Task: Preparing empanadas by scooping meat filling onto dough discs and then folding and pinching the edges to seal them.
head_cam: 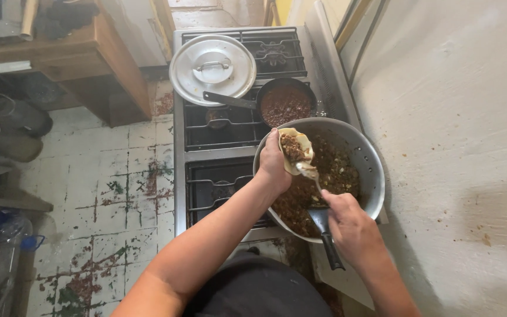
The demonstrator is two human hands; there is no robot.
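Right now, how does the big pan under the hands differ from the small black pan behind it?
The big metal pan is wide, silvery and pale inside; the small black pan is dark and far narrower. The big metal pan's filling is chunky and brown, the small black pan's smoother and redder. Both sit uncovered on the stove.

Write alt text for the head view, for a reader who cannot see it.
Seen from above, a left hand holds a folded tortilla over a large pan of minced filling, while the right hand spoons filling into it with a spoon. The pan sits on a gas stove, with a smaller skillet and a covered pot's lid behind.
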